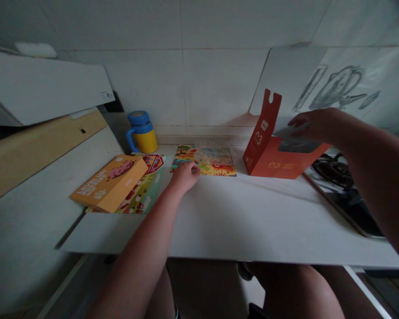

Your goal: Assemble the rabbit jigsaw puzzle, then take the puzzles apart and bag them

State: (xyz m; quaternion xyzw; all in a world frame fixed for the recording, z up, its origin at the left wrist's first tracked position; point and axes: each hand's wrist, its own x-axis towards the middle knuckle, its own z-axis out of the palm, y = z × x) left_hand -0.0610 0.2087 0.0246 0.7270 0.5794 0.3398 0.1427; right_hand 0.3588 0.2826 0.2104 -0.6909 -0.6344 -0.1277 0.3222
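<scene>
My left hand [186, 174] is closed in a loose fist at the front edge of a colourful picture sheet [221, 170]. Something small and dark seems to show between its fingers, too small to name. A crinkled clear plastic bag [213, 153] lies over the sheet. Over the top of an orange-red cardboard box [275, 164] marked "03", my right hand [314, 122] has its fingers curled at a greyish, see-through area. What it grips there I cannot make out. The box's end flap [262, 130] stands up on its left side.
At left, an orange-yellow box [111, 181] leans on a green farm picture sheet [149, 188]. Behind it stands a blue and yellow mug [144, 135]. A gas stove [339, 177] borders the right, and white panels [46, 86] the left. Tiled wall rises behind the white counter [226, 221].
</scene>
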